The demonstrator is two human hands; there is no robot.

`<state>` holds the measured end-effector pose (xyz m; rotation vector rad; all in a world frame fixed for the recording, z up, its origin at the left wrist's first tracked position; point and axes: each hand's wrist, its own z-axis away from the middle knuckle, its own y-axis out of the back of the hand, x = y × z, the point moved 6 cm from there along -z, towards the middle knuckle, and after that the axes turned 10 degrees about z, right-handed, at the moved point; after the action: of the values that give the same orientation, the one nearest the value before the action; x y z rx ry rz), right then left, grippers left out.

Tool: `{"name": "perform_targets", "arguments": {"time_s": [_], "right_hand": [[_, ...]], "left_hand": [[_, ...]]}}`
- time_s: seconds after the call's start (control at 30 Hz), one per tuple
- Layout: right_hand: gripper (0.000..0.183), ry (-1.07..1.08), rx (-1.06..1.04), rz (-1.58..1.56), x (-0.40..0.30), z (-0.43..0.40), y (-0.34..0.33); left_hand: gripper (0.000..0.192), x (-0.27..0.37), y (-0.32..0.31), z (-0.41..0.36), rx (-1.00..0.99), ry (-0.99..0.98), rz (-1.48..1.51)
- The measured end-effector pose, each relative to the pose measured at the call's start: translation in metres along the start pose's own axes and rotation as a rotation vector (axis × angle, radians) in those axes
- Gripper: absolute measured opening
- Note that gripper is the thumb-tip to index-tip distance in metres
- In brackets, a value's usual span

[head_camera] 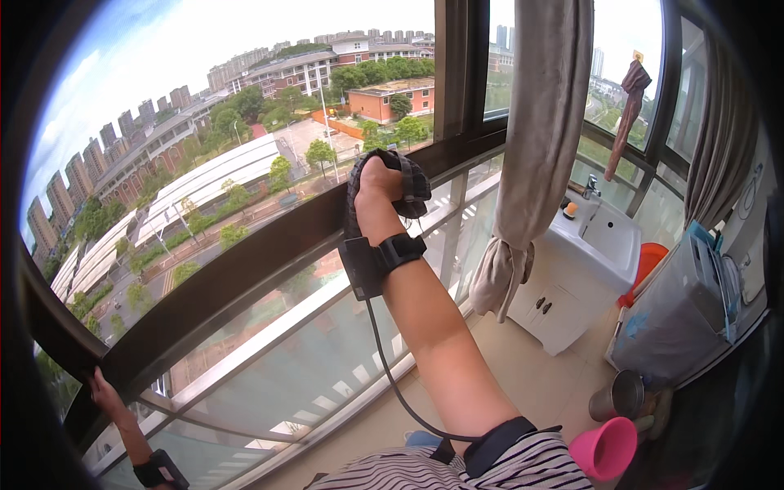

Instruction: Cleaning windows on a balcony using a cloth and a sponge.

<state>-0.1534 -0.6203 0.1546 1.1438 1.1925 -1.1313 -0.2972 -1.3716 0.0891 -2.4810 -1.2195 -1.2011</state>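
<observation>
My right hand [381, 177] is pressed around a dark checked cloth [416, 187]. The cloth rests on the dark brown window rail [263, 242], near the middle of the picture, and part of it hangs down. A black strapped device [362, 266] sits on my right wrist, with a cable running back towards my body. Far down at the left, my left hand [109, 395] grips the dark window frame [73, 355], its fingertips partly hidden. Another black band [160, 470] is on that wrist.
A knotted grey curtain [539, 122] hangs right of my right hand. Beyond it stand a white washbasin cabinet [551, 306] and a covered appliance [664, 312]. A metal bucket [603, 398] and a pink bucket [603, 450] are on the floor. Below the rail are glass panels [269, 380].
</observation>
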Motion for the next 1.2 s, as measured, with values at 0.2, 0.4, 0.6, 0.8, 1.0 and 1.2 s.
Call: {"name": "perform_targets", "arguments": {"time_s": [0.2, 0.4, 0.6, 0.8, 1.0, 1.2], "right_hand": [[0.041, -0.035, -0.092, 0.279, 0.003, 0.051, -0.027], [0.041, -0.078, -0.229, 0.183, 0.021, 0.116, -0.07], [0.035, 0.109, -0.301, 0.249, 0.021, 0.238, -0.093], [0.03, 0.345, -0.127, 0.283, 0.021, 0.319, -0.127], [0.033, 0.01, -1.166, -0.317, 0.046, 0.474, -0.113], [0.023, 0.177, -1.9, -0.224, 0.062, 0.511, -0.078]], "left_hand": [[0.041, 0.074, -0.035, 0.032, -0.129, 0.089, 0.098], [0.036, 0.149, 0.006, 0.107, -0.253, 0.331, 0.548], [0.035, 0.097, 0.091, 0.143, -0.266, 0.376, 0.429], [0.035, 0.049, 0.114, 0.183, -0.228, 0.603, 0.354], [0.033, 0.113, 0.154, 0.22, -0.172, 0.466, 0.259], [0.035, 0.103, 0.157, 0.21, -0.169, 0.648, 0.796]]}}
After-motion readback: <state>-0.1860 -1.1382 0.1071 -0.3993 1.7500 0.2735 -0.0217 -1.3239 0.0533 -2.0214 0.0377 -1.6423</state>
